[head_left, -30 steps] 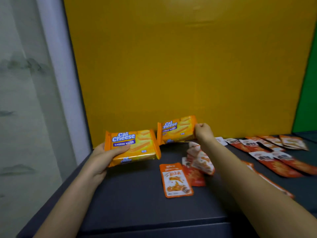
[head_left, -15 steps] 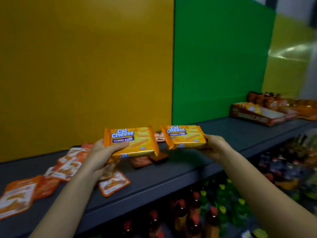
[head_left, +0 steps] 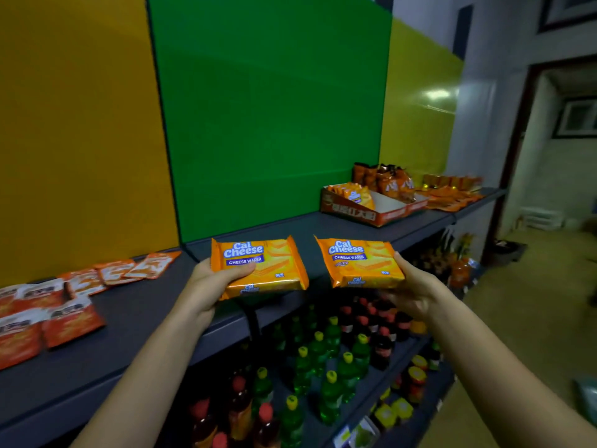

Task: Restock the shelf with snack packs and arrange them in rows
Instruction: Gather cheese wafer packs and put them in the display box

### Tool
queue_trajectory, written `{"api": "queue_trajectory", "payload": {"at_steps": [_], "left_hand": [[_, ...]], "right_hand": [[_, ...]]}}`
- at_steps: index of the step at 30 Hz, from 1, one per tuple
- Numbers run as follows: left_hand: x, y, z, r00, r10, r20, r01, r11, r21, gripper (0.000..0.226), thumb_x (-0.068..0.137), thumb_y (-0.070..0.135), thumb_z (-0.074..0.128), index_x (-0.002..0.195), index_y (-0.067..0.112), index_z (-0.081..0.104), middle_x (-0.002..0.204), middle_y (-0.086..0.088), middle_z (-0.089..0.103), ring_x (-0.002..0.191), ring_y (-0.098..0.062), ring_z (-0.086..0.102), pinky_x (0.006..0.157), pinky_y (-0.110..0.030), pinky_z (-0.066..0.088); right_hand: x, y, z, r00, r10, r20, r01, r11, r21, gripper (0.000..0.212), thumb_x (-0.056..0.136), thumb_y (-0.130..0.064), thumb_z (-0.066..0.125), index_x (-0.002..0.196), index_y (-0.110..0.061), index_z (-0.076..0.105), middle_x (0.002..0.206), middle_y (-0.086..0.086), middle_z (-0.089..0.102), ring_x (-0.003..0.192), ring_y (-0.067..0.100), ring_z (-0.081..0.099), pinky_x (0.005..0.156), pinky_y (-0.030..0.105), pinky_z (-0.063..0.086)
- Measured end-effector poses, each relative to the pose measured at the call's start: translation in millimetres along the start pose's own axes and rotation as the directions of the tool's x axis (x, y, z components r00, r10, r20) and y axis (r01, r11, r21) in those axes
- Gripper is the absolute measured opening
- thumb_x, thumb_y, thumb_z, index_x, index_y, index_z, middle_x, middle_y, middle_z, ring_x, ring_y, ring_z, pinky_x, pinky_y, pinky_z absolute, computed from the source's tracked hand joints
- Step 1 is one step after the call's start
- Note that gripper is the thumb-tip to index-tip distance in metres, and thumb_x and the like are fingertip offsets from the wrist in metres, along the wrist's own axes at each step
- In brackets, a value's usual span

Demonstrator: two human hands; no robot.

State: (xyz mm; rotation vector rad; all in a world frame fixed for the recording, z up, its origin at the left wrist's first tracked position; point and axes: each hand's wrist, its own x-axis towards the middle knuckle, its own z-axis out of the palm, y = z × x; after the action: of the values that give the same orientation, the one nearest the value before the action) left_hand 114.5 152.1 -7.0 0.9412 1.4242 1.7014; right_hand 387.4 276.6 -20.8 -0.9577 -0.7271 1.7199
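Observation:
My left hand (head_left: pixel 210 287) grips an orange Cal Cheese wafer pack (head_left: pixel 268 270) from its left end, thumb on top. My right hand (head_left: pixel 410 287) grips a second Cal Cheese wafer pack (head_left: pixel 358 265) from its right end. Both packs hover side by side above the front edge of the dark grey shelf (head_left: pixel 323 227), in front of the green back panel (head_left: pixel 268 118). Small orange and white snack sachets (head_left: pixel 74 305) lie flat in loose rows on the shelf to the left.
An open red display box (head_left: pixel 371 215) with orange packs stands on the shelf at the right, with more orange snack packs (head_left: pixel 452 192) beyond it. The lower shelf holds green and dark bottles (head_left: pixel 326 360). A floor and doorway lie to the right.
Both hands have carried the wafer packs rightwards along the shelf, from the yellow panel to the green one. The right-hand pack was lifted off the shelf's back. The view turned right.

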Motion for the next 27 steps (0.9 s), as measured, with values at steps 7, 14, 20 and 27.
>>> {"api": "queue_trajectory", "payload": {"at_steps": [7,14,20,27], "left_hand": [[86,-18,111,0.998,0.026,0.062,-0.029,0.999,0.037,0.029,0.074,0.006,0.074,0.100,0.010,0.062,0.089,-0.006,0.068,0.073,-0.016,0.062,0.066,-0.024,0.049],[193,0,205,0.997,0.056,0.058,-0.060,0.996,0.065,0.016,0.078,0.003,0.070,0.081,0.016,0.061,0.070,0.001,0.070,0.043,-0.001,0.062,0.047,-0.012,0.052],[259,-1,280,0.997,0.079,0.023,-0.081,0.989,0.120,0.011,0.084,0.007,0.063,0.089,0.016,0.061,0.094,-0.009,0.066,0.064,-0.014,0.062,0.066,-0.023,0.052],[323,-13,337,0.994,0.095,-0.052,-0.086,0.984,0.159,0.026,0.085,0.008,0.061,0.111,0.009,0.058,0.088,-0.006,0.067,0.069,-0.016,0.063,0.051,-0.022,0.055]], "right_hand": [[91,-61,-57,1.000,-0.009,-0.027,0.009,1.000,0.029,0.022,0.094,-0.025,0.053,0.079,-0.011,0.059,0.044,0.003,0.064,0.036,0.012,0.061,0.035,0.023,0.051],[189,-155,-81,0.989,-0.142,-0.046,0.134,0.981,-0.139,0.023,0.095,-0.018,0.050,0.075,-0.008,0.057,0.039,0.002,0.062,0.032,0.010,0.059,0.029,0.019,0.045],[271,-208,-98,0.978,-0.208,-0.018,0.198,0.948,-0.248,0.021,0.098,-0.015,0.042,0.085,-0.008,0.056,0.035,-0.003,0.059,0.029,0.005,0.056,0.027,0.015,0.041],[370,-258,-108,0.967,-0.237,0.088,0.253,0.913,-0.320,0.018,0.097,-0.012,0.040,0.096,-0.010,0.058,0.045,-0.002,0.065,0.040,0.011,0.061,0.040,0.023,0.051]]}}
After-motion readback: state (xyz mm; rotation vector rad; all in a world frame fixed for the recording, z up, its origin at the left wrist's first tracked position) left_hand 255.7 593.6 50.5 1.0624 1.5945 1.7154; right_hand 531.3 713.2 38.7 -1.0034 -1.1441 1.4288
